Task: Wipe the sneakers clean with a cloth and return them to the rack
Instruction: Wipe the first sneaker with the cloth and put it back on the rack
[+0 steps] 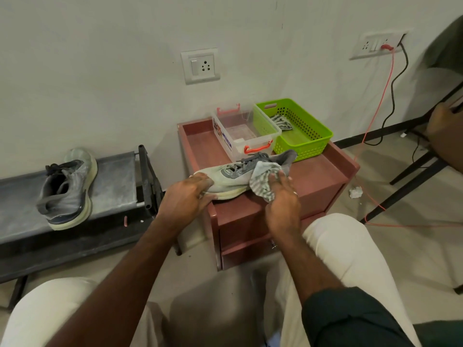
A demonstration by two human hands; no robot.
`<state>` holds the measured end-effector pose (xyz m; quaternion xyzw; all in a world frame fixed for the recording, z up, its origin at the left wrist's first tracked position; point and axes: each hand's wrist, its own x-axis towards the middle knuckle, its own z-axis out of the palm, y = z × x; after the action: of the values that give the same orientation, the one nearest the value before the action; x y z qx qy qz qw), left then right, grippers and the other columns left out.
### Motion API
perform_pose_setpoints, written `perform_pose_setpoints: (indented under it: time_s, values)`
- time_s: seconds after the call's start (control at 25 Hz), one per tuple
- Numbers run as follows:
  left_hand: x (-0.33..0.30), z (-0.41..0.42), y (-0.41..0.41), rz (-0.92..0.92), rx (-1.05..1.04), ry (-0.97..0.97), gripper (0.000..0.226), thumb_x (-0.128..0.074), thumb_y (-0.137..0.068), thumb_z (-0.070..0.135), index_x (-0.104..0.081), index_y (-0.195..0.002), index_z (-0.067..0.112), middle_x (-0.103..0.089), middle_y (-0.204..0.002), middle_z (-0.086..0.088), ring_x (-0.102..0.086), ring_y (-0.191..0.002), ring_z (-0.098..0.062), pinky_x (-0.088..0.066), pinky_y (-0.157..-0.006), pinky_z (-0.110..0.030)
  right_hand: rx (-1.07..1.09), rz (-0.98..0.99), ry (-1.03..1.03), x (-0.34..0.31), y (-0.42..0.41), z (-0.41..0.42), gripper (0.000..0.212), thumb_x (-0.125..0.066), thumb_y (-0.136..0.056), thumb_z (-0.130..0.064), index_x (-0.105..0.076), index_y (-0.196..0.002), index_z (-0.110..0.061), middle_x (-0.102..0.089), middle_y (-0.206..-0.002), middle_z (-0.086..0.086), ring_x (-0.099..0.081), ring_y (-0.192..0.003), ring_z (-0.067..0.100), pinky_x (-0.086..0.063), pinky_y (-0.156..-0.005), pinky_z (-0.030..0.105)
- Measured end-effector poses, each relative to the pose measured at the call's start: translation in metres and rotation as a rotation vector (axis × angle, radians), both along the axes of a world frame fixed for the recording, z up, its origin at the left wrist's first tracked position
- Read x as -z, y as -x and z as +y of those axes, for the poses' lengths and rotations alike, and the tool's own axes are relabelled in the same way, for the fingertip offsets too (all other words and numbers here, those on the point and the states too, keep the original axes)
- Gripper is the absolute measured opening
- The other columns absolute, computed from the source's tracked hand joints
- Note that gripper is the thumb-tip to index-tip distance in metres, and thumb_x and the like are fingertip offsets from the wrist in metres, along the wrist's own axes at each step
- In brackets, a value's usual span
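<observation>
A pale grey sneaker (pixel 235 175) lies on its side on the red-brown cabinet top (pixel 323 176), toe pointing left. My left hand (pixel 186 196) grips its toe end. My right hand (pixel 283 196) presses a grey-and-white striped cloth (pixel 263 182) against the shoe's side near the heel. The second sneaker (pixel 66 190) stands upright on the dark metal rack (pixel 115 176) at the left, apart from both hands.
A clear plastic box (pixel 244 135) with red latches and a green basket (pixel 298 128) holding another striped cloth stand at the cabinet's back. A crumpled tissue (pixel 356 192) and cables lie on the floor at the right. A chair leg (pixel 416 169) and another person's hand (pixel 444 131) are at far right.
</observation>
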<state>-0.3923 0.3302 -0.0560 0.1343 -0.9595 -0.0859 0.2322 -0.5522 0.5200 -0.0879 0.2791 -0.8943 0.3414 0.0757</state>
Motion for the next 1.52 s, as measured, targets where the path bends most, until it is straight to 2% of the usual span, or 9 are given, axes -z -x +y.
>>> perform_pose_setpoints:
  time_s: [0.12, 0.24, 0.56, 0.68, 0.8, 1.04, 1.2, 1.36, 1.52]
  values:
    - [0.001, 0.0, 0.001, 0.013, -0.018, -0.019, 0.022, -0.075, -0.086, 0.032, -0.072, -0.103, 0.018, -0.071, -0.109, 0.004, -0.068, -0.091, -0.017, -0.057, -0.069, -0.035, -0.193, 0.088, 0.2, -0.004, -0.032, -0.008, 0.08, -0.042, -0.068, 0.02, -0.049, -0.144, -0.003, -0.041, -0.155, 0.015, -0.031, -0.148, 0.032, -0.021, -0.123, 0.036]
    - [0.002, 0.002, 0.004, -0.008, -0.079, -0.038, 0.019, -0.075, -0.084, 0.026, -0.074, -0.099, 0.014, -0.074, -0.101, -0.002, -0.071, -0.082, -0.025, -0.058, -0.065, -0.037, -0.591, 0.265, -0.003, -0.002, -0.059, -0.026, 0.075, -0.028, -0.076, 0.009, -0.043, -0.149, -0.005, -0.036, -0.158, 0.012, -0.024, -0.15, 0.035, -0.025, -0.122, 0.043]
    - [-0.003, 0.002, 0.001, -0.021, 0.002, -0.08, 0.022, -0.07, -0.09, 0.035, -0.071, -0.102, 0.017, -0.069, -0.104, 0.004, -0.065, -0.085, -0.016, -0.056, -0.071, -0.04, 0.057, 0.01, 0.098, -0.007, -0.002, 0.0, 0.073, -0.049, -0.075, 0.017, -0.048, -0.145, -0.005, -0.035, -0.158, 0.016, -0.025, -0.149, 0.036, -0.029, -0.119, 0.048]
    - [-0.002, 0.0, 0.003, -0.025, -0.033, -0.087, 0.019, -0.07, -0.089, 0.033, -0.071, -0.098, 0.016, -0.069, -0.1, 0.003, -0.066, -0.081, -0.018, -0.056, -0.067, -0.037, -0.211, 0.141, 0.243, -0.008, -0.037, -0.013, 0.075, -0.042, -0.072, 0.02, -0.047, -0.145, 0.0, -0.039, -0.155, 0.018, -0.029, -0.148, 0.035, -0.025, -0.121, 0.048]
    - [0.0, 0.002, 0.004, -0.037, -0.069, -0.077, 0.018, -0.068, -0.089, 0.027, -0.074, -0.097, 0.012, -0.073, -0.096, -0.004, -0.069, -0.078, -0.025, -0.057, -0.066, -0.039, -0.548, 0.399, -0.075, 0.002, -0.052, -0.031, 0.073, -0.032, -0.077, -0.001, -0.044, -0.148, -0.008, -0.041, -0.156, 0.011, -0.031, -0.147, 0.035, -0.036, -0.113, 0.055]
    - [-0.008, 0.0, 0.004, -0.044, -0.013, -0.094, 0.02, -0.066, -0.093, 0.036, -0.071, -0.102, 0.018, -0.07, -0.1, 0.004, -0.065, -0.079, -0.015, -0.057, -0.07, -0.04, -0.033, 0.016, 0.037, -0.016, 0.0, -0.01, 0.073, -0.055, -0.078, 0.012, -0.047, -0.147, -0.011, -0.031, -0.161, 0.011, -0.024, -0.15, 0.034, -0.034, -0.117, 0.047]
    - [-0.04, -0.018, -0.013, 0.049, -0.022, -0.314, 0.014, -0.074, -0.089, 0.026, -0.078, -0.098, 0.015, -0.075, -0.089, 0.004, -0.069, -0.079, -0.01, -0.059, -0.076, -0.036, -0.186, 0.087, 0.228, -0.054, 0.011, -0.011, 0.081, -0.049, -0.069, 0.019, -0.053, -0.143, -0.015, -0.049, -0.149, 0.014, -0.042, -0.14, 0.027, -0.036, -0.116, 0.037]
    - [-0.065, -0.036, -0.028, 0.186, -0.095, -0.292, 0.001, -0.076, -0.087, 0.009, -0.076, -0.087, 0.009, -0.072, -0.079, -0.001, -0.068, -0.073, -0.018, -0.059, -0.073, -0.042, -0.227, -0.001, 0.073, -0.064, 0.03, -0.022, 0.073, -0.049, -0.071, 0.0, -0.05, -0.139, -0.029, -0.066, -0.122, 0.009, -0.059, -0.116, 0.031, -0.049, -0.098, 0.045]
    - [-0.042, -0.008, -0.016, 0.104, -0.12, -0.171, 0.036, -0.065, -0.091, 0.044, -0.075, -0.107, 0.013, -0.075, -0.107, -0.004, -0.07, -0.094, -0.021, -0.057, -0.091, -0.045, -0.173, 0.05, -0.08, -0.066, 0.036, -0.039, 0.049, -0.049, -0.078, -0.01, -0.047, -0.126, -0.021, -0.065, -0.099, 0.016, -0.062, -0.095, 0.04, -0.05, -0.078, 0.047]
